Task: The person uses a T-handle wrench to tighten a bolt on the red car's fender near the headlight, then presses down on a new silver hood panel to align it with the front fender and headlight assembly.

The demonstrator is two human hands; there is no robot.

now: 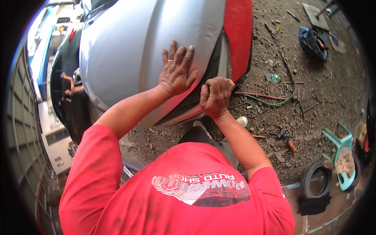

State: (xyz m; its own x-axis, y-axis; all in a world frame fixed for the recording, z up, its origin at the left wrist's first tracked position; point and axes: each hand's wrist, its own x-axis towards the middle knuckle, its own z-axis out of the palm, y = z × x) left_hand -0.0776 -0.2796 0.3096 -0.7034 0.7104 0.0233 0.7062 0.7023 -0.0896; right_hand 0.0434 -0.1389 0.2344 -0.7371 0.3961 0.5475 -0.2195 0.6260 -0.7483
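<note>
A car's silver-grey hood [117, 58] fills the upper left, and a red fender [238, 31] adjoins it. My left hand [177, 69] lies on the hood near its front edge, fingers spread, a ring on one finger. Just right of it, my right hand [217, 96] is curled into a fist at the car's front corner, beside the headlight [223, 58]. Its fingers face away, so whatever they may hold is hidden. Below both hands runs the dark front edge of the car [184, 111].
Red and green hoses [270, 102] cross the gravel [274, 133] at right, near a plastic bottle [273, 78]. A hammer [281, 134], a green plastic stool [340, 149] and a tyre [315, 178] lie farther right. A dark car [64, 94] stands at left.
</note>
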